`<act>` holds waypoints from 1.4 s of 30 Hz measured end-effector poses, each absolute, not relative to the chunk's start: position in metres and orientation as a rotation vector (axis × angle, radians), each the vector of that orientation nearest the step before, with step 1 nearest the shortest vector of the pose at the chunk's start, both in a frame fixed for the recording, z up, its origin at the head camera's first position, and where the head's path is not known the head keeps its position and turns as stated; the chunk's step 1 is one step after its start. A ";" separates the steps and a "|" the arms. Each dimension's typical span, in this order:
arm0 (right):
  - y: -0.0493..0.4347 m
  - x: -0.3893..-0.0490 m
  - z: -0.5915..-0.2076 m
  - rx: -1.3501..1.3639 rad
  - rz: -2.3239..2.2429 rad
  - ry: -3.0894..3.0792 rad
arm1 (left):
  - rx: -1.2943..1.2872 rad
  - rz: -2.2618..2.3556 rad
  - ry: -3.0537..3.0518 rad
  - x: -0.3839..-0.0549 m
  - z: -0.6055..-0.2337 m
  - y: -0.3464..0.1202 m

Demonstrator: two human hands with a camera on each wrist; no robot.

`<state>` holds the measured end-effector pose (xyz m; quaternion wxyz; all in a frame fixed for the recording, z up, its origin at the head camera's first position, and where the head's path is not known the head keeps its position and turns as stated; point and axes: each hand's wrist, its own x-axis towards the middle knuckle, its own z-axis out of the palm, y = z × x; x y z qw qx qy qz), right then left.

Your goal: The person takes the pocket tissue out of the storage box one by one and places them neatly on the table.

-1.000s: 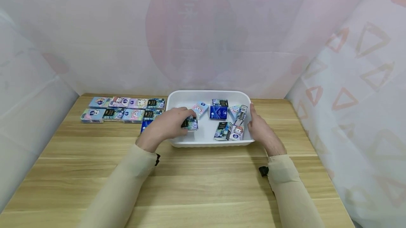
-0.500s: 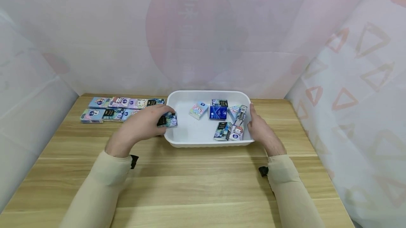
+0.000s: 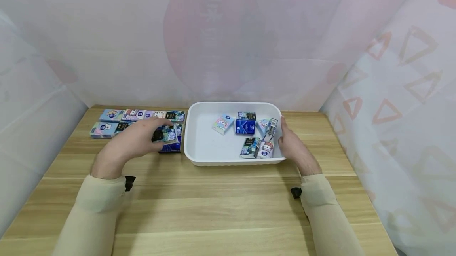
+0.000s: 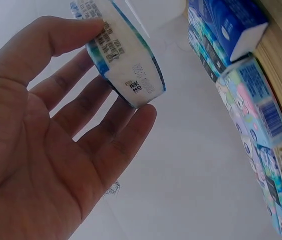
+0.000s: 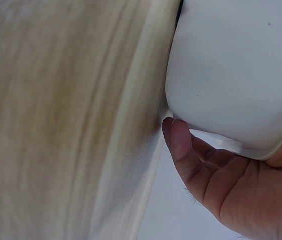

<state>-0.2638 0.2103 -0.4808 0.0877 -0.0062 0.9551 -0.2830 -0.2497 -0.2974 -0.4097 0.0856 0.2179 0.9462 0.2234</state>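
My left hand (image 3: 133, 140) holds a dark floral pocket tissue pack (image 3: 167, 134) over the right end of the packs laid out on the table. In the left wrist view, the thumb and fingers pinch this pack (image 4: 125, 62), its printed pale side facing the camera. Below it in the head view, a dark blue tissue pack (image 3: 171, 147) is partly visible. My right hand (image 3: 295, 145) grips the right side of the white plastic tray (image 3: 206, 147). Seen from the right wrist, its fingers curl against the tray's outer wall (image 5: 226, 70); the thumb is hidden there.
Several tissue packs lie in the tray, among them a pastel cartoon pack (image 3: 223, 124) and a blue pack (image 3: 245, 126). Left of the tray, rows of packs (image 3: 103, 129) lie flat on the wooden table (image 3: 221, 208). A white printed curtain (image 3: 135, 50) stands behind.
My left hand has carried the floral pack leftward, out of the tray, past its left rim and over the packs on the table. The right hand and tray have stayed nearly still.
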 end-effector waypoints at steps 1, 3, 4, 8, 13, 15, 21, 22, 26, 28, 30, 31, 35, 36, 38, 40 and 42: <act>0.210 -0.264 -0.481 -0.017 -0.844 2.843 | 0.639 0.667 2.818 -0.250 -0.410 -0.300; 0.210 -0.263 -0.481 -0.017 -0.844 2.843 | 0.630 0.664 2.815 -0.250 -0.411 -0.306; 0.210 -0.263 -0.481 -0.017 -0.847 2.843 | 0.628 0.665 2.813 -0.251 -0.411 -0.309; 0.209 -0.262 -0.481 -0.018 -0.841 2.849 | 0.631 0.661 2.806 -0.253 -0.416 -0.320; 0.210 -0.262 -0.479 -0.022 -0.843 2.855 | 0.618 0.638 2.798 -0.259 -0.424 -0.331; 0.210 -0.262 -0.479 -0.024 -0.848 2.854 | 0.606 0.619 2.799 -0.260 -0.426 -0.335; 0.210 -0.261 -0.478 -0.035 -0.848 2.854 | 0.593 0.528 2.813 -0.263 -0.434 -0.345; 0.210 -0.261 -0.478 -0.033 -0.856 2.850 | 0.593 0.510 2.818 -0.264 -0.436 -0.347; 0.210 -0.262 -0.478 -0.027 -0.864 2.844 | 0.590 0.461 2.822 -0.267 -0.442 -0.351; 0.210 -0.262 -0.478 -0.022 -0.869 2.841 | 0.583 0.449 2.811 -0.269 -0.446 -0.352; 0.210 -0.261 -0.477 -0.026 -0.861 2.845 | 0.579 0.449 2.797 -0.270 -0.448 -0.352; 0.210 -0.261 -0.476 -0.029 -0.859 2.845 | 0.578 0.448 2.792 -0.270 -0.450 -0.352; 0.210 -0.261 -0.477 -0.026 -0.861 2.843 | 0.574 0.428 2.785 -0.271 -0.453 -0.352; 0.210 -0.261 -0.477 -0.023 -0.861 2.840 | 0.576 0.420 2.789 -0.272 -0.454 -0.352; 0.210 -0.261 -0.477 -0.015 -0.865 2.838 | 0.578 0.405 2.799 -0.272 -0.455 -0.351; 0.210 -0.261 -0.476 -0.008 -0.870 2.835 | 0.585 0.389 2.815 -0.274 -0.456 -0.351; 0.210 -0.262 -0.477 -0.006 -0.864 2.839 | 0.593 0.369 2.829 -0.275 -0.458 -0.351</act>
